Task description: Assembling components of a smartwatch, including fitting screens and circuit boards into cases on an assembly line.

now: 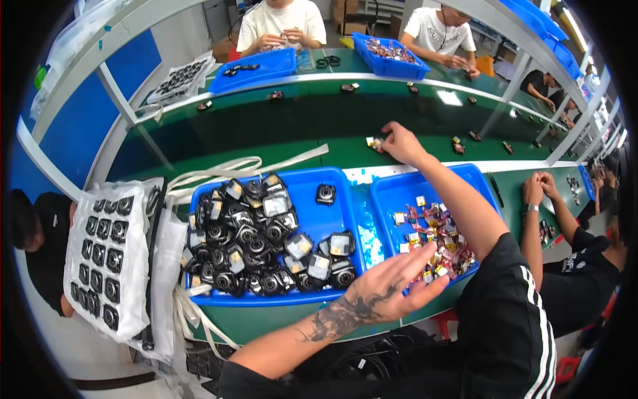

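Observation:
My right hand (403,145) reaches out over the green conveyor belt, its fingers curled at a small electronic part (374,143) with a white-and-yellow block and reddish wiring. The part sits at the fingertips, down at belt level. My left hand (399,284) is held flat with fingers stretched out, above the near edge of a blue tray (382,193). Inside that tray lies a heap of similar small electronic parts (442,243). To its left, a larger blue tray (332,233) holds a pile of black round-faced housings (256,243), like watch cases.
More small parts (458,145) lie spaced along the belt (266,123). A white foam tray (106,259) of black housings stands at left, beside white straps (219,169). Co-workers sit across the belt and at right, near another blue bin (392,66). Metal frame posts rise around the belt.

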The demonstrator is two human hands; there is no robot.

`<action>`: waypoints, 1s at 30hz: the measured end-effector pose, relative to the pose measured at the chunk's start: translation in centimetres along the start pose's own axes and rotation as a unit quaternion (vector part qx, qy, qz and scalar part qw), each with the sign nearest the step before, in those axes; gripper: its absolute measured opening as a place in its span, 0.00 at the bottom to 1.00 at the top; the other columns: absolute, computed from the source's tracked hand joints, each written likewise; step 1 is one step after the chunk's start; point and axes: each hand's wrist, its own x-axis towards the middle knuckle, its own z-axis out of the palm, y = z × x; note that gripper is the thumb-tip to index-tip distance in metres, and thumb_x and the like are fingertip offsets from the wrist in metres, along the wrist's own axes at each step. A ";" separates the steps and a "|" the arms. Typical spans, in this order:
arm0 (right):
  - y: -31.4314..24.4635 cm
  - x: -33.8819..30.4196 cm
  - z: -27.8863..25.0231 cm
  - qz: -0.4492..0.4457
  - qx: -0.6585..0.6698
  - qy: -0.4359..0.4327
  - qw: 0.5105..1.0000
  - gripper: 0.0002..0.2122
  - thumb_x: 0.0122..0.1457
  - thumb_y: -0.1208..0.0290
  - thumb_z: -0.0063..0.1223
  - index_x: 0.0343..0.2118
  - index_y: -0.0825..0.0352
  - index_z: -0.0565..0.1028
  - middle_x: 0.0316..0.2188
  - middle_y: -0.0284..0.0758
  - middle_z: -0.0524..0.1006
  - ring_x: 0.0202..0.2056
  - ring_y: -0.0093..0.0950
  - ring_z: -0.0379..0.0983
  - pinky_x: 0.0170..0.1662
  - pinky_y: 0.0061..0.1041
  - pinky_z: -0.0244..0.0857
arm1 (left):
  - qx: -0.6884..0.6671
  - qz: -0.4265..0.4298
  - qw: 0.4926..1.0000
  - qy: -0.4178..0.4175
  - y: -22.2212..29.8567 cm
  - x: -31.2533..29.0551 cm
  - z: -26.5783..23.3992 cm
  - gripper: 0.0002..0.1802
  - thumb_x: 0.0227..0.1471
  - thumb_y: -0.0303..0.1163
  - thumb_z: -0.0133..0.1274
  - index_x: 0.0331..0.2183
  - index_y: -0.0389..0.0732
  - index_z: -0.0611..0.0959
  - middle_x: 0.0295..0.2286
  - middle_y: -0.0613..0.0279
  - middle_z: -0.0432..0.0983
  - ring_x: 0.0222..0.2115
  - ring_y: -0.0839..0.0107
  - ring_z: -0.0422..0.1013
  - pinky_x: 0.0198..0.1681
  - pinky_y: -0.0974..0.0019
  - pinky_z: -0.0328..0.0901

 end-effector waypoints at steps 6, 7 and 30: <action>-0.5 -0.3 -0.7 -0.011 -0.074 0.062 0.995 0.27 0.47 0.72 0.62 0.52 0.69 0.67 0.42 0.50 0.73 0.47 0.45 0.70 0.51 0.37 0.65 | -0.020 0.005 1.000 -0.018 0.5 0.0 0.2 0.29 0.44 0.29 0.64 0.50 0.52 0.73 0.51 0.40 0.67 0.41 0.55 0.76 0.41 0.61 0.76; -1.0 -0.8 -0.4 -0.044 -0.098 0.147 0.983 0.23 0.46 0.76 0.60 0.48 0.68 0.71 0.40 0.48 0.75 0.44 0.45 0.72 0.50 0.37 0.66 | -0.024 0.005 1.000 -0.008 0.5 0.1 0.2 0.29 0.44 0.28 0.64 0.49 0.52 0.74 0.51 0.40 0.67 0.41 0.55 0.76 0.41 0.62 0.76; -13.9 -14.6 -5.0 -0.222 0.237 -0.110 0.939 0.08 0.56 0.73 0.56 0.36 0.71 0.79 0.30 0.41 0.79 0.31 0.31 0.78 0.37 0.29 0.71 | -0.405 -0.501 0.737 0.203 -2.7 1.7 -2.0 0.21 0.63 0.33 0.47 0.53 0.36 0.64 0.28 0.56 0.77 0.24 0.75 0.73 0.28 0.74 0.68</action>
